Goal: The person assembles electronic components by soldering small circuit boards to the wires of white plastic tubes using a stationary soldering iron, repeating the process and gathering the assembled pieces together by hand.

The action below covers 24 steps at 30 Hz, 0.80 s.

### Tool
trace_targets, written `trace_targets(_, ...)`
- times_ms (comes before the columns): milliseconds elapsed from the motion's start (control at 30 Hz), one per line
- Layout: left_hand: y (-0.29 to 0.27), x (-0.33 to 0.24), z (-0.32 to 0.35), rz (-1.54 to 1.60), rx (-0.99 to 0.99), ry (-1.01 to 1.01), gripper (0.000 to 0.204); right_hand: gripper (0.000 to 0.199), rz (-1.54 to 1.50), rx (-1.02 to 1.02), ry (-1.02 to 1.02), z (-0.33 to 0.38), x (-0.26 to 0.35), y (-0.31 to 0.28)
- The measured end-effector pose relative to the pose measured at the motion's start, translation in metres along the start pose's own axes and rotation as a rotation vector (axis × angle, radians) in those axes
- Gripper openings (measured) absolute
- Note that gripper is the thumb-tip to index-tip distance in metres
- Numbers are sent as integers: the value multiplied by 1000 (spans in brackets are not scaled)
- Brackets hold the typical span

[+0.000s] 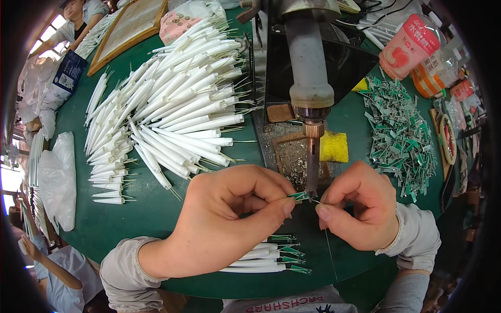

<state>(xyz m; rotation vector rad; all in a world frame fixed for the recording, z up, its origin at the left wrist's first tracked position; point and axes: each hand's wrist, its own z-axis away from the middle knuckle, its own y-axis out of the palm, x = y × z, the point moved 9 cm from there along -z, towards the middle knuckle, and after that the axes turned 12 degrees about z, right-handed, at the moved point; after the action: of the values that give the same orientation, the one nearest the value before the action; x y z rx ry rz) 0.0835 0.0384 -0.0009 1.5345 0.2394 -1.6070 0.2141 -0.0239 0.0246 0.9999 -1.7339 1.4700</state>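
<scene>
Two hands (224,219); one soldering iron (312,130); one yellow sponge (334,146).

Between the fingers (286,206) sat a small green circuit board (298,195), glossy; above them a dull metal soldering tip (312,164), a rough yellow sponge (334,146), and smooth white plastic tubes (177,109).

A round green worktable (130,219) fills the scene; bright daylight enters through windows (49,31) at far upper left, beyond other seated workers.

Soldering iron (312,156) blocks ahead; white tubes (172,104) crowd left, green boards (402,135) right.
</scene>
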Motion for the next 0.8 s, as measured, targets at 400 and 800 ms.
trace_targets(400,-5,6,-1,72,-8,-92,2,15,-36,-20,7,2,-4,2)
trace_targets(800,-14,18,6,-264,47,-158,2,13,1003,-21,-67,-11,0,-33)
